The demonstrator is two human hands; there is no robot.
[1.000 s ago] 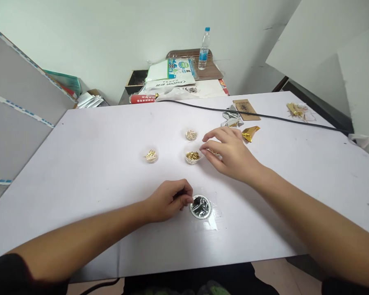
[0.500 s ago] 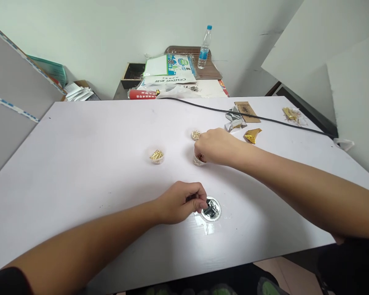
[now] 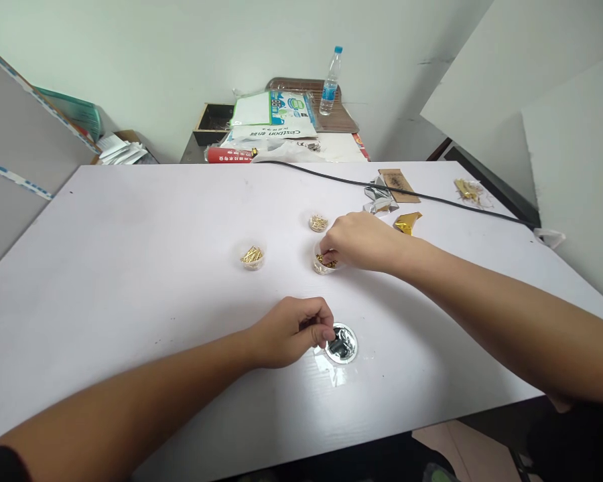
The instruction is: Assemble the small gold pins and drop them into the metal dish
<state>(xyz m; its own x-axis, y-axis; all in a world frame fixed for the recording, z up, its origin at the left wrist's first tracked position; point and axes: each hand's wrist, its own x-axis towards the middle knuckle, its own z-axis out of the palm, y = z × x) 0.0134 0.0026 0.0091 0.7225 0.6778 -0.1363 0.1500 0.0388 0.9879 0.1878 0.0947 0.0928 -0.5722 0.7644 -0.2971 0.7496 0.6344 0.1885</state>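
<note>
My right hand reaches into a small clear plastic cup, its bent fingertips down among small gold-coloured metal parts. Whatever those fingertips pinch is hidden. Closer to me, my left hand is closed, thumb and forefinger pressed together at the left rim of a round silver-edged disc with a dark, shiny middle. Anything in that pinch is too small to name. Clear tape lies around the disc on the white table.
Left of the right hand stands a cup of gold pins; another small cup sits behind. Silver wrappers, a gold foil piece and a brown card lie near a black cable. A water bottle stands beyond.
My right hand has lifted and shifted slightly, showing more of the cup and its gold parts. The left hand keeps its pinch by the disc. The view has moved slightly.
</note>
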